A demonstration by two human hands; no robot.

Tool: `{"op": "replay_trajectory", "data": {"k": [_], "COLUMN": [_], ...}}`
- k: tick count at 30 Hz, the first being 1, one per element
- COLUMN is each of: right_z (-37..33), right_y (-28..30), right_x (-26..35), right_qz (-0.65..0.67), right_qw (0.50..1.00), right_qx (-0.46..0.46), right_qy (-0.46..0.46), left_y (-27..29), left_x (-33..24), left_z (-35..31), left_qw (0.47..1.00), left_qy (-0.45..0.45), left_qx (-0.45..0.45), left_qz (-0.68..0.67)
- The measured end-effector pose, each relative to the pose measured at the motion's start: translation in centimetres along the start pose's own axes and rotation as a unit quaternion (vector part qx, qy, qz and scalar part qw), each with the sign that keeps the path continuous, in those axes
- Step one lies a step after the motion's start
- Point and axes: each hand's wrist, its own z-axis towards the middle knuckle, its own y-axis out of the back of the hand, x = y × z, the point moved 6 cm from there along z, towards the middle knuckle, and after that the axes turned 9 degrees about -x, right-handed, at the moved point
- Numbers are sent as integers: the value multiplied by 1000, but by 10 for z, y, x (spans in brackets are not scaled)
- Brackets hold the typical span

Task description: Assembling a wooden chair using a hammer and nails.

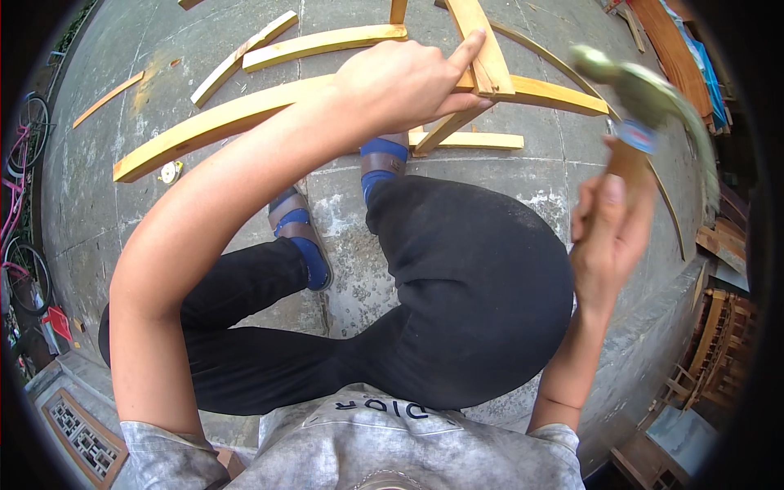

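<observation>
My right hand [612, 220] is wrapped round the wooden handle of a claw hammer [633, 159], raised at the right with its metal head blurred by motion. At the top middle, my left hand [400, 86] grips a short wooden board [479, 45] near its end, index finger along its side and thumb beneath. That board crosses over a long wooden beam [220, 122], which runs from the left to beyond the joint. Below the crossing, a slanting wooden piece [443, 131] meets another wooden bar [482, 141] lying low near my foot.
Loose wooden strips [327, 45] lie on the concrete floor [343, 196] at the upper left. A small round tape measure [170, 171] sits by the beam. Pink bicycles [20, 196] stand at the far left. Planks [674, 49] and wooden furniture [719, 347] line the right side.
</observation>
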Motion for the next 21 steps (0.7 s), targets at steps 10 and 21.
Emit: {"op": "replay_trajectory", "data": {"k": [10, 21], "right_z": [-3, -68], "right_y": [-18, 19], "right_x": [-14, -120], "right_qz": [-140, -234], "right_qw": [989, 953], "right_qx": [46, 58], "right_qy": [-12, -183], "left_y": [1, 17], "left_x": [-3, 15], "left_z": [1, -8], "left_qw": [1000, 997], "left_qy": [-3, 31], "left_qx": [4, 35], "left_qz": [9, -53]}}
